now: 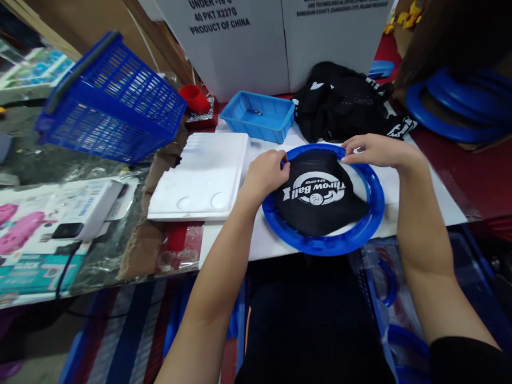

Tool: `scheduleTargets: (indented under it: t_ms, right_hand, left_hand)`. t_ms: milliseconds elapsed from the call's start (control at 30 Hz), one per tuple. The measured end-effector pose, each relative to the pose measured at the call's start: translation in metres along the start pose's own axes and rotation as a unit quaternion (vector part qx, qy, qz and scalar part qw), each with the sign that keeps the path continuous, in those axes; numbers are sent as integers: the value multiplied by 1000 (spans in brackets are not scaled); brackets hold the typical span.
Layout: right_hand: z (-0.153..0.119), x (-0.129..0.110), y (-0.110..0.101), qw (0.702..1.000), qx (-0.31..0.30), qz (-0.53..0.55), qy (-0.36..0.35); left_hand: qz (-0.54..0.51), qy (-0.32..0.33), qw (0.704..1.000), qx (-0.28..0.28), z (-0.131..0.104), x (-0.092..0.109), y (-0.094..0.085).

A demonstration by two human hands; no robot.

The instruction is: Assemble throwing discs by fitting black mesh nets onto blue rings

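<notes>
Lying on the white-covered tabletop (261, 242), the blue ring (375, 200) seems light and stiff, its black mesh (320, 213) limp, so hold the rim, where left hand (269, 173) and right hand (368, 150) curl narrowly, grip unclear.

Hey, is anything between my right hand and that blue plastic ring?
Nothing visible; your right hand is over the far rim of the blue plastic ring. The black Throw Ball mesh lies within the ring, the black fabric heap beyond your hand.
</notes>
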State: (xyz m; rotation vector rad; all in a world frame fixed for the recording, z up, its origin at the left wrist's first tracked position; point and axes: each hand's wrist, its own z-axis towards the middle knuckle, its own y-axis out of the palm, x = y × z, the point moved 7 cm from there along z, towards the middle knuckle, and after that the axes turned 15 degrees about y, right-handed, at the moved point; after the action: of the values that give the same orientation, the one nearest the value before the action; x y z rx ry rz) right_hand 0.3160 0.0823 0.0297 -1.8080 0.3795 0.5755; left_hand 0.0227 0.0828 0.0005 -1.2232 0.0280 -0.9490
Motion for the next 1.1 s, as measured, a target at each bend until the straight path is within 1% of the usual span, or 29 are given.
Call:
scheduleTargets:
  t_ms: [33,67,100,133,167,200,267,333,367,400,433,467,500,533,567,600,633,700,733,767,800,867,900,967,1100]
  right_hand:
    - [0,4,0,1000,-4,-18,0]
    - [1,9,0,999,-4,-35,4]
    - [3,14,2,998,1,-54,10]
    - [6,18,4,997,6,-74,17]
    - [8,21,7,995,10,-94,19]
    - [10,22,11,993,9,-115,19]
    - [12,20,24,988,-11,-154,17]
    - [11,11,38,983,-33,-177,18]
    - [9,4,44,983,-42,-180,13]
    - [7,-6,51,983,-50,-176,-1]
    - [4,-18,57,984,-59,-166,-28]
    - [0,-31,63,984,-71,-153,-63]
    - [-4,-44,69,981,-86,-138,-104]
    - [-8,-54,75,977,-100,-123,-141]
    - [-11,-61,78,974,-105,-109,-166]
    - [-11,-64,78,975,-96,-100,-176]
    - [-10,-63,76,978,-75,-97,-170]
    - [-5,-52,68,986,-25,-112,-124]
    - [-2,-45,65,987,-18,-126,-98]
    - [-1,-38,64,987,-31,-139,-77]
    - [-2,-33,65,985,-58,-150,-64]
    - [-5,-28,68,980,-113,-157,-56]
    - [-7,-28,67,978,-126,-156,-56]
    - [-11,-30,65,978,-134,-149,-54]
    - [-16,-29,60,979,-143,-139,-37]
  left_hand:
    - [14,-12,1000,2,-3,-1,-4]
    - [17,-21,1000,-12,-6,-1,-7]
    - [6,-34,998,-44,-9,-1,-7]
    - [-22,-49,994,-94,-12,-1,-4]
    - [-65,-65,984,-156,-17,1,-1]
    - [-119,-78,964,-224,-23,6,3]
    - [-232,-94,904,-348,-36,22,6]
    - [-322,-86,835,-438,-46,42,3]
    - [-355,-73,809,-464,-48,51,1]
    - [-378,-55,798,-465,-46,58,0]
    - [-393,-34,811,-432,-39,60,-2]
    - [-397,-10,843,-364,-27,58,-4]
    - [-384,15,881,-275,-15,53,-7]
    - [-355,40,916,-185,-5,46,-11]
    - [-316,65,940,-113,1,39,-13]
    - [-274,93,954,-81,3,35,-11]
    - [-236,119,961,-79,4,32,-6]
    - [-176,152,965,-118,0,30,6]
    - [-150,160,966,-139,-4,30,9]
    - [-120,163,967,-157,-7,31,11]
    - [-87,163,968,-172,-11,33,11]
    - [-12,155,969,-191,-16,38,8]
    - [21,147,969,-199,-19,41,6]
    - [56,132,965,-221,-22,45,5]
    - [57,105,957,-266,-26,47,8]
